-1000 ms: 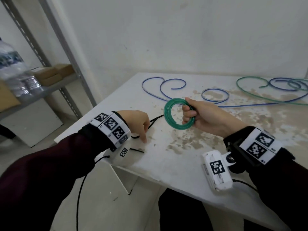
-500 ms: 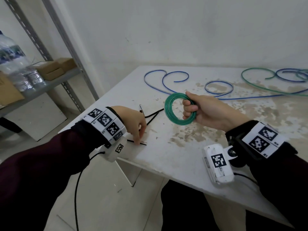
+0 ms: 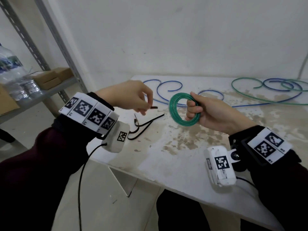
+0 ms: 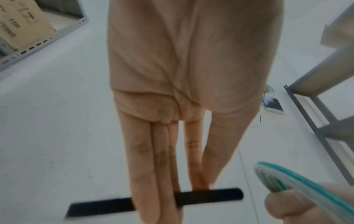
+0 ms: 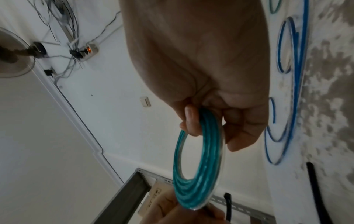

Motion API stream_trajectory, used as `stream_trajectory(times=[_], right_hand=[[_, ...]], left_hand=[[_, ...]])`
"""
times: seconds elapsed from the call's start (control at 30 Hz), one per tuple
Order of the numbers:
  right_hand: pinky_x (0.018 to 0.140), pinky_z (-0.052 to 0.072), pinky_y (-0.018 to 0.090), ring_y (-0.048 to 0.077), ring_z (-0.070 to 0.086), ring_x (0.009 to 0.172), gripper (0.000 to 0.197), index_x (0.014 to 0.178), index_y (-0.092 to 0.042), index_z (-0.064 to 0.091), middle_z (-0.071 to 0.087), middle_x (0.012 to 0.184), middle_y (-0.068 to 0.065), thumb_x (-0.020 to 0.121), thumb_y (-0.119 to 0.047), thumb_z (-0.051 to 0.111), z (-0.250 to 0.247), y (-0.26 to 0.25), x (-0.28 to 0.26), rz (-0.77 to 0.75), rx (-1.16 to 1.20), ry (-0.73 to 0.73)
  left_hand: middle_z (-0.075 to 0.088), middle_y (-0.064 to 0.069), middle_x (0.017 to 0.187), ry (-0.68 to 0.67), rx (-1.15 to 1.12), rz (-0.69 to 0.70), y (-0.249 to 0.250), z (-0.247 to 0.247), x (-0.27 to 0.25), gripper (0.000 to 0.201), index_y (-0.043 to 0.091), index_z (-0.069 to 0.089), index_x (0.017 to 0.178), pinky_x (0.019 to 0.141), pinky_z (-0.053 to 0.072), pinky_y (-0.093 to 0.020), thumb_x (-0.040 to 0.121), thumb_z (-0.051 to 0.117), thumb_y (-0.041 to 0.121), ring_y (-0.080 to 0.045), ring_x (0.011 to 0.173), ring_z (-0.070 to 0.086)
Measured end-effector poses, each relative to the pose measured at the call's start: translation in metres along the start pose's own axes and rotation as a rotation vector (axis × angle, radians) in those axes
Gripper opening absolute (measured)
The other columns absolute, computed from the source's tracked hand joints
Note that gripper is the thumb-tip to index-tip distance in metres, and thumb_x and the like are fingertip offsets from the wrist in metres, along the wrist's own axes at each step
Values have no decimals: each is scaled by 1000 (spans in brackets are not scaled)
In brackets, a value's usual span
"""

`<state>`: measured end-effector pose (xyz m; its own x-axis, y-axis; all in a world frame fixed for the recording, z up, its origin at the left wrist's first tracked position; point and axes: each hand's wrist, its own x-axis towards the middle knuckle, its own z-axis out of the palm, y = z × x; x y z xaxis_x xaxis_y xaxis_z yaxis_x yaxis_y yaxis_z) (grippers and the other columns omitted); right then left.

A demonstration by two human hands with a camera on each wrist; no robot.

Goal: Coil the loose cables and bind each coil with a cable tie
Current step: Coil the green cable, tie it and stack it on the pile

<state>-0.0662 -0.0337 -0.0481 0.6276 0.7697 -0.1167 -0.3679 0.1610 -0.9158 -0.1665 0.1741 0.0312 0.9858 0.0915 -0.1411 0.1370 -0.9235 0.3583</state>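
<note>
My right hand [image 3: 194, 108] grips a coiled green cable [image 3: 175, 112] and holds it upright above the white table [image 3: 166, 160]; the coil [image 5: 199, 166] shows its turns in the right wrist view. My left hand [image 3: 143, 105] is raised just left of the coil and pinches a black cable tie [image 3: 153, 107] between thumb and fingers. In the left wrist view the tie [image 4: 157, 200] crosses behind the fingertips, with the green coil [image 4: 298, 181] at lower right. Loose blue cable [image 3: 166, 89] and green cable [image 3: 250, 95] lie across the back of the table.
More black cable ties [image 3: 143, 125] lie on the table below my left hand. A metal shelf [image 3: 33, 97] with a water bottle [image 3: 11, 72] and cardboard boxes [image 3: 50, 77] stands at the left. The wall runs close behind the table.
My left hand has lifted off the table edge with a black tie and moved up and right toward the coil. The right hand still holds the green coil in much the same place.
</note>
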Motion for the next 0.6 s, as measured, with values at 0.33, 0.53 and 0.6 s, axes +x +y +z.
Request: stream_trajectory(times=[0.33,0.53,0.6], right_hand=[[68,39,25,13,37,49,39,67,-16,39,28,46,-8,101,-34,31,-65,-26,-36,-105,24,149],[63,41,25,13,34,50,39,66,-15,41,27,46,-7,100,-34,33,-103,-30,-55,-130,40,243],[56,45,22,13,33,51,39,67,-15,40,27,46,-7,101,-34,33,-112,-33,-59,-132,70,265]], left_hand=[[49,-12,73,406,-1028,171,65,57,59,30,4,47,95,62,58,-29,80,61,-17,-29,64,68],[68,-10,68,249,-1468,144,114,100,95,69,10,32,142,68,59,-28,83,59,-14,-22,65,71],[71,-12,69,165,-1525,142,121,108,102,72,10,28,147,65,57,-25,85,56,-14,-19,66,72]])
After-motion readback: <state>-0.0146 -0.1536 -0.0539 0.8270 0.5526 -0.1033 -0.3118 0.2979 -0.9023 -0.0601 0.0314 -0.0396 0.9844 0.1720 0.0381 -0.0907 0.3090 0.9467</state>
